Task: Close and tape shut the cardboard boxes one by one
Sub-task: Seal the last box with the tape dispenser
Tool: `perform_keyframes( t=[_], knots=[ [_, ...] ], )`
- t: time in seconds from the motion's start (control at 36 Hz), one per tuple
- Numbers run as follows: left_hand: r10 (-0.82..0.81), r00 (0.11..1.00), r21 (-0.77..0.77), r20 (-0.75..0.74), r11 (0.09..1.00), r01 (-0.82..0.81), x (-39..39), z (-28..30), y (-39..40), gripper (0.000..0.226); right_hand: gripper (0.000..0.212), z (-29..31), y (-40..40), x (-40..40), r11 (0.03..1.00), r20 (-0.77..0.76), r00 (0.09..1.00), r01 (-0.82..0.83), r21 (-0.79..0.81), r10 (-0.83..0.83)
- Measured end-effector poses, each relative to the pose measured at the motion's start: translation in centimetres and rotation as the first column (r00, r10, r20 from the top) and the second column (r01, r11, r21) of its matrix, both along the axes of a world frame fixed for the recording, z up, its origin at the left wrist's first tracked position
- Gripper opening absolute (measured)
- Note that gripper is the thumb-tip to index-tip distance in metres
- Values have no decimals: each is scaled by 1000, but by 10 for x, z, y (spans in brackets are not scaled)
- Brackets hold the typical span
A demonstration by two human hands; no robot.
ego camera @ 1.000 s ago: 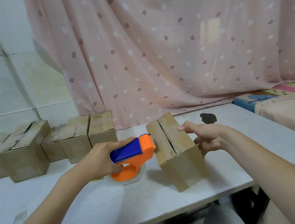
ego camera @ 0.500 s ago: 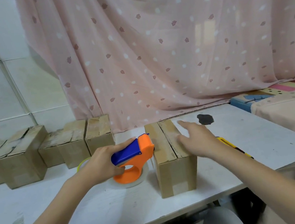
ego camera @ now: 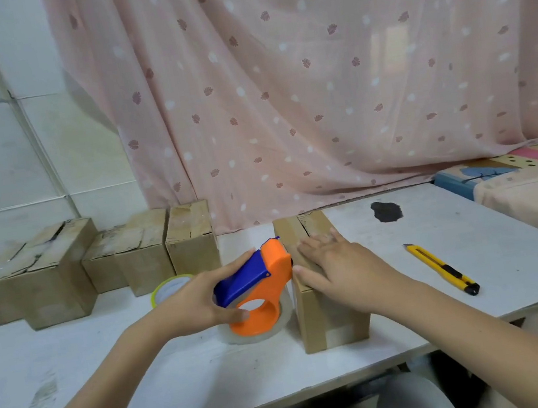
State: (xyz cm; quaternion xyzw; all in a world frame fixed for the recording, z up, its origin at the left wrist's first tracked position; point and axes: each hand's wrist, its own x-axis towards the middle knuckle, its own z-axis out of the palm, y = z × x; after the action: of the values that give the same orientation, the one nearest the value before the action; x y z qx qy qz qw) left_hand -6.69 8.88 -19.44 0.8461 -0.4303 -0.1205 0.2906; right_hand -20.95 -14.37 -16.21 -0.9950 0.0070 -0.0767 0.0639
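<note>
Four boxes stand on the table (ego camera: 473,244): three (ego camera: 150,251) in a row at the back left, and one box (ego camera: 328,316) near the front edge. One tape gun (ego camera: 255,285), one spare tape roll (ego camera: 168,287) behind it and one knife (ego camera: 442,267) lie there too. The left hand (ego camera: 201,299) grips the gun, its nose touching the box's top left edge. The right hand (ego camera: 334,263) presses flat, fingers straight, on the top. Since a second ago the tilted box has been set upright and the knife uncovered.
</note>
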Motion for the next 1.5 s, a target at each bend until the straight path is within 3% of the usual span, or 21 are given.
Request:
perform_keyframes(
  t=[0.39, 0.61, 1.0, 1.17, 1.25, 1.28, 1.33, 1.39, 1.5],
  knots=[
    [1, 992, -121, -129, 992, -17, -3, 3, 3, 96, 57, -1, 1, 0, 999, -17, 999, 44, 9, -44],
    [13, 998, 54, 55, 998, -16, 9, 26, 8, 97, 53, -2, 1, -1, 997, -16, 997, 71, 5, -71],
    [63, 990, 216, 127, 972, -90, 13, 30, 36, 94, 40, 3, 1, 3, 994, -19, 998, 69, 87, -67],
    [42, 981, 243, 190, 966, -89, 9, 32, 28, 90, 37, 16, 12, 22, 925, 68, 941, 311, 217, -332],
    [36, 979, 254, 203, 963, -88, 8, 33, 25, 90, 30, 19, 16, 53, 828, -66, 887, 451, 332, -457],
    [35, 977, 260, 209, 961, -90, 8, 34, 24, 90, 32, 21, 18, 62, 802, -142, 864, 502, 325, -483],
    [29, 975, 271, 221, 958, -90, 9, 34, 24, 90, 76, 16, 18, 80, 760, -281, 810, 582, 288, -514],
    [26, 974, 277, 227, 957, -90, 8, 34, 24, 90, 107, 11, 17, 94, 738, -364, 760, 634, 230, -539],
    [31, 973, 264, 230, 960, -93, 8, 33, 24, 90, 118, 17, 16, 113, 774, -443, 718, 627, 80, -536]
  ],
)
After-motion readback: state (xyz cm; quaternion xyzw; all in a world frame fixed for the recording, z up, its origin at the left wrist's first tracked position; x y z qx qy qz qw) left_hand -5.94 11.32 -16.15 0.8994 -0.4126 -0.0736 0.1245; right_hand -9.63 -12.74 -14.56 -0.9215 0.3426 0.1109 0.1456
